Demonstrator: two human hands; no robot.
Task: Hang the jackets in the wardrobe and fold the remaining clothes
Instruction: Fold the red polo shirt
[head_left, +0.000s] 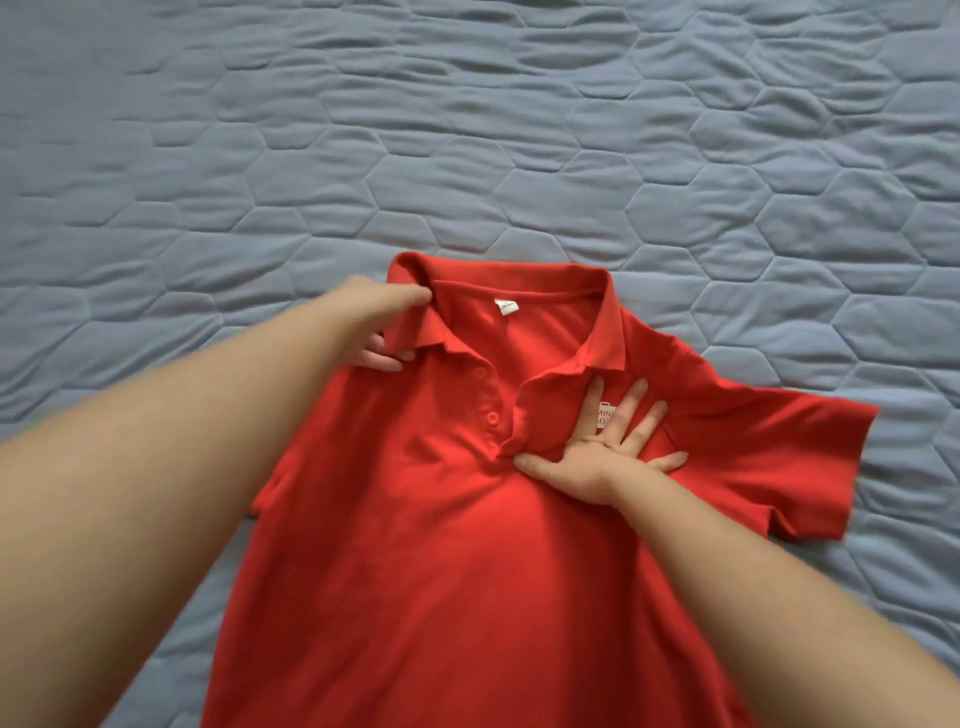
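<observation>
**Red polo pinned flat, collar in hand**

A red polo shirt (415, 545) lay face up on a quilted blue bedspread (467, 156). Its long axis ran from the collar (421, 332) at the far end back toward the person, and the hem passed out of view at the bottom edge.

On the left, the left hand (382, 322) pinched the near-side wing of the collar. The thumb side lay on top and the curled fingers (384, 358) were tucked beneath the flap. The sleeve on that side seemed turned under the body, though the forearm hid most of it.

Toward the middle, the placket lay open with two buttons (492, 417) showing.

Right of it, the right hand (608, 452) pressed flat on the chest, its fingers straight and splayed over a white logo (605, 415). Beyond that hand the other short sleeve (779, 457) spread out on the bedspread, well apart from the fingertips.

The shirt appeared smoothed but not yet folded. The spread sleeve lay outward from the right hand, the nearer one, so a fold across the long axis would likely start on that side.
</observation>
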